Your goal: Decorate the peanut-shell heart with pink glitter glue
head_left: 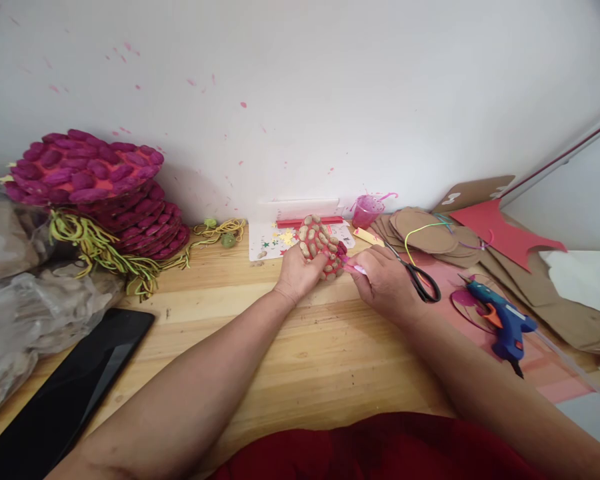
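My left hand (303,270) grips a red disc covered with peanut shells (316,237), holding it tilted up over the table. Most of its shells are plain tan, while a few at the right edge are painted magenta. My right hand (387,277) is closed around a paintbrush (356,269), whose pink-stained tip meets the disc at those magenta shells. Just behind my right hand stands a pink-stained plastic cup (367,211). Under and behind the disc lies a white sheet (260,243) scattered with small coloured stars.
At left rise stacked magenta peanut-shell discs (85,167), with yarn (105,250), a plastic bag (45,320) and a black tablet-like device (75,393). At right are scissors (423,283), a blue glue gun (510,327), cardboard discs (423,230) and red paper (503,230). A paint-spattered wall (290,100) borders the table.
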A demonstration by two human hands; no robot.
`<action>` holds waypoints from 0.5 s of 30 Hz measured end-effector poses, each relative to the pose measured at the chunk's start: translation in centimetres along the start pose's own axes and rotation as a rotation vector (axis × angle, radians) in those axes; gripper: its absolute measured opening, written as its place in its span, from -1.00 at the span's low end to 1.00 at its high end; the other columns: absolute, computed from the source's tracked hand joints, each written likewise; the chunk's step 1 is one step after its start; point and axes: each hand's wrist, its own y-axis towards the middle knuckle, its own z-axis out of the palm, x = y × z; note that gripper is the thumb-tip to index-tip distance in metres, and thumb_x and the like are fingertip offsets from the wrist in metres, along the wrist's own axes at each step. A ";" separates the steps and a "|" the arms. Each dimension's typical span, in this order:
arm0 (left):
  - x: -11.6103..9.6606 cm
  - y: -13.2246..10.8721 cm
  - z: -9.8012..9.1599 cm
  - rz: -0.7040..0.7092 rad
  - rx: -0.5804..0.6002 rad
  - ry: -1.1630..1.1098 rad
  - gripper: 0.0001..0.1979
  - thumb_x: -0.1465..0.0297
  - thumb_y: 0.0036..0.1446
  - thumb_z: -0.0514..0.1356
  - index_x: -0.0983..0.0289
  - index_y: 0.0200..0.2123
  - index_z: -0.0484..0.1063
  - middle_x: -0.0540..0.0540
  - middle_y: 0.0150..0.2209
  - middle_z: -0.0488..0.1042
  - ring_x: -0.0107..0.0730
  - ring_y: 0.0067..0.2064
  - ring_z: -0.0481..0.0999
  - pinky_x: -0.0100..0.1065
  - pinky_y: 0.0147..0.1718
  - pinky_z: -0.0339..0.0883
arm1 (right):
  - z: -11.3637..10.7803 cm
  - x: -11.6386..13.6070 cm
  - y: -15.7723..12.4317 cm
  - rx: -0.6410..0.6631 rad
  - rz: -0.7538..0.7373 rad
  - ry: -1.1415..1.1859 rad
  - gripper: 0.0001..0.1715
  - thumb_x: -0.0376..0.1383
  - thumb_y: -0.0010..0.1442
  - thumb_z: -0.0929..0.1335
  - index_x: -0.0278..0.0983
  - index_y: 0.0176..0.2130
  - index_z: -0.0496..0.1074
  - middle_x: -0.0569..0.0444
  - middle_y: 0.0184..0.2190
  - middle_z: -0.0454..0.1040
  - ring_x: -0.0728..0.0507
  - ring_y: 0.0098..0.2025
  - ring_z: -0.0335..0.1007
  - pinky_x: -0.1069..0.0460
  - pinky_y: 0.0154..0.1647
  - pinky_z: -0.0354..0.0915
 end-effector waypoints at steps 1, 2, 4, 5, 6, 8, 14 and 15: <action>0.0 0.0 0.0 0.001 0.001 -0.014 -0.77 0.39 0.09 0.23 0.29 -0.20 0.64 0.16 -0.16 0.70 -0.14 -0.09 0.66 -0.16 0.04 0.49 | 0.0 -0.2 0.0 -0.040 0.030 0.042 -0.87 -0.26 0.39 0.30 -0.20 -0.25 0.38 -0.02 -0.34 0.54 -0.21 -0.26 0.40 -0.09 -0.19 0.29; -0.1 0.0 0.0 0.001 0.003 -0.029 -0.76 0.39 0.09 0.23 0.29 -0.19 0.64 0.17 -0.14 0.70 -0.13 -0.08 0.66 -0.16 0.05 0.48 | 0.1 -0.4 -0.1 -0.078 0.063 0.080 -0.89 -0.26 0.38 0.31 -0.20 -0.24 0.38 -0.01 -0.34 0.55 -0.21 -0.26 0.42 -0.09 -0.19 0.30; -0.1 0.0 0.1 -0.005 0.017 -0.064 -0.75 0.38 0.10 0.24 0.29 -0.17 0.64 0.18 -0.11 0.69 -0.12 -0.05 0.66 -0.15 0.06 0.48 | 0.2 -0.8 -0.1 -0.134 0.118 0.140 -0.91 -0.25 0.38 0.32 -0.19 -0.22 0.38 0.01 -0.33 0.55 -0.20 -0.26 0.45 -0.08 -0.22 0.31; -0.1 0.0 0.1 -0.011 0.028 -0.080 -0.75 0.38 0.10 0.24 0.29 -0.17 0.64 0.19 -0.10 0.69 -0.12 -0.05 0.66 -0.15 0.06 0.48 | 0.3 -1.0 -0.1 -0.146 0.133 0.161 -0.92 -0.25 0.37 0.32 -0.19 -0.22 0.39 0.01 -0.34 0.55 -0.19 -0.27 0.46 -0.07 -0.23 0.32; -0.1 0.0 0.1 -0.018 0.035 -0.091 -0.74 0.37 0.10 0.24 0.29 -0.16 0.64 0.19 -0.10 0.69 -0.12 -0.05 0.66 -0.14 0.06 0.49 | 0.3 -1.1 0.0 -0.151 0.141 0.177 -0.93 -0.26 0.37 0.33 -0.19 -0.22 0.39 0.02 -0.35 0.55 -0.18 -0.28 0.46 -0.06 -0.24 0.31; 0.0 0.0 0.0 -0.026 0.036 -0.088 -0.74 0.35 0.10 0.25 0.30 -0.17 0.64 0.20 -0.11 0.69 -0.10 -0.06 0.67 -0.13 0.04 0.50 | 0.4 -1.2 0.0 -0.159 0.158 0.187 -0.93 -0.27 0.36 0.33 -0.19 -0.23 0.38 0.03 -0.35 0.54 -0.16 -0.29 0.46 -0.04 -0.27 0.30; -0.1 -0.1 0.0 -0.027 0.024 -0.051 -0.76 0.35 0.09 0.26 0.30 -0.21 0.64 0.19 -0.14 0.70 -0.11 -0.09 0.67 -0.14 0.02 0.51 | 0.0 -0.9 0.2 -0.185 0.254 0.197 -0.88 -0.23 0.36 0.33 -0.18 -0.26 0.35 0.05 -0.37 0.53 -0.14 -0.35 0.42 -0.03 -0.34 0.25; -0.1 -0.1 0.0 -0.031 0.026 -0.057 -0.76 0.34 0.09 0.26 0.30 -0.20 0.64 0.19 -0.14 0.70 -0.11 -0.10 0.67 -0.14 0.01 0.52 | 0.0 -0.8 0.2 -0.180 0.250 0.206 -0.88 -0.23 0.36 0.32 -0.19 -0.26 0.35 0.05 -0.37 0.53 -0.14 -0.35 0.42 -0.03 -0.33 0.25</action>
